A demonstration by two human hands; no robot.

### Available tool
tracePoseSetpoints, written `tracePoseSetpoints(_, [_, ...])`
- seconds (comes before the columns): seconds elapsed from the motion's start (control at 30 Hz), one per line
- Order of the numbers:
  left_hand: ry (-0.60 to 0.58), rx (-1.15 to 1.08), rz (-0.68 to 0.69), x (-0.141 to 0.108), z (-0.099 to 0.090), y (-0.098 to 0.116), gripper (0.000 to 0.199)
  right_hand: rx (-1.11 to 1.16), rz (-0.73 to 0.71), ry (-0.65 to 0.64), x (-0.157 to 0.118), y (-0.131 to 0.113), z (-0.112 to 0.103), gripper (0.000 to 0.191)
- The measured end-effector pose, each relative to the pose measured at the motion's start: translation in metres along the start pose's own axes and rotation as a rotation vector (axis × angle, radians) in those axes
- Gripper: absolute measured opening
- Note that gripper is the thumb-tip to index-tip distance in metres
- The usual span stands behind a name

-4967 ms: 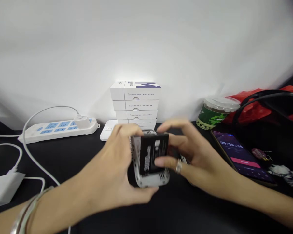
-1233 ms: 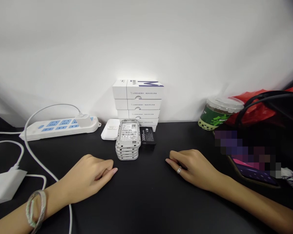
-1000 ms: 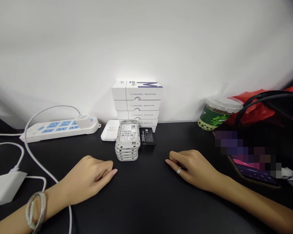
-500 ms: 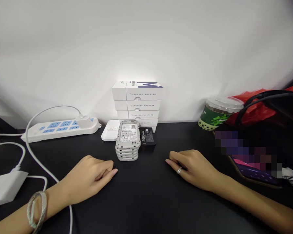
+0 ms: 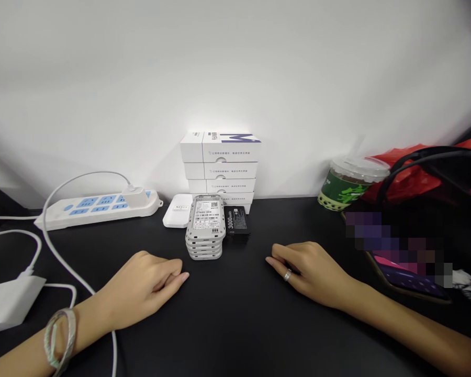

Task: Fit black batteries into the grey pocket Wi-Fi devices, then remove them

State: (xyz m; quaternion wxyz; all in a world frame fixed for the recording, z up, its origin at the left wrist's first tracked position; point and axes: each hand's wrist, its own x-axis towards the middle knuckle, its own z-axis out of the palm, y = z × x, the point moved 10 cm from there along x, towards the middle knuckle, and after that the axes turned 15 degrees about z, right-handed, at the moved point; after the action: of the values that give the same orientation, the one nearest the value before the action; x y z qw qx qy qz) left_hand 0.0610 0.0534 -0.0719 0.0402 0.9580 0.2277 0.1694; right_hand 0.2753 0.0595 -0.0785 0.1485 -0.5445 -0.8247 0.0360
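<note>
My left hand (image 5: 143,288) rests on the black table (image 5: 227,324) with its fingers curled in and the thumb laid alongside. Nothing shows in it. Across from it, my right hand (image 5: 306,269) lies loosely closed, a ring on its thumb, also with nothing visible in it. Between and beyond the hands stands a stack of white device shells (image 5: 206,225), the top one showing a printed label. Black batteries marked 3000mAh (image 5: 237,220) are piled at the stack's right. Some white covers (image 5: 177,211) lie to its left. Neither hand touches these things.
Several white boxes (image 5: 220,170) are stacked against the wall. On the left are a power strip (image 5: 98,209), a white charger (image 5: 13,303) and a cable passing under my left forearm. A drink cup (image 5: 347,183), a phone (image 5: 412,280) and a red bag (image 5: 412,170) are at the right.
</note>
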Motion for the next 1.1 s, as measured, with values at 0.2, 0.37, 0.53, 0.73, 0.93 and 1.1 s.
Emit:
tracePoseSetpoints(0.2, [-0.018, 0.028, 0.013, -0.001, 0.002, 0.001, 0.039, 0.074, -0.009, 0.059, -0.003, 0.001, -0.005, 0.032])
tracePoseSetpoints(0.37, [-0.018, 0.04, 0.018, -0.002, 0.003, 0.0, 0.04, 0.212, -0.021, 0.208, -0.001, -0.006, -0.035, 0.016])
tracePoseSetpoints(0.53, [-0.026, 0.021, 0.004, -0.003, 0.005, -0.003, 0.04, 0.362, -0.237, 0.101, 0.038, -0.051, -0.049, 0.055])
tracePoseSetpoints(0.73, [-0.037, 0.018, -0.019, -0.003, 0.006, -0.004, 0.04, 0.306, -0.09, -0.053, 0.086, -0.069, -0.025, 0.063])
tracePoseSetpoints(0.93, [-0.048, -0.004, -0.034, -0.005, 0.006, -0.003, 0.04, 0.355, -0.06, -0.125, 0.084, -0.074, -0.024, 0.077])
tracePoseSetpoints(1.1, [-0.056, -0.013, -0.041, -0.003, 0.006, -0.002, 0.041, 0.427, 0.022, -0.23, 0.086, -0.074, -0.026, 0.083])
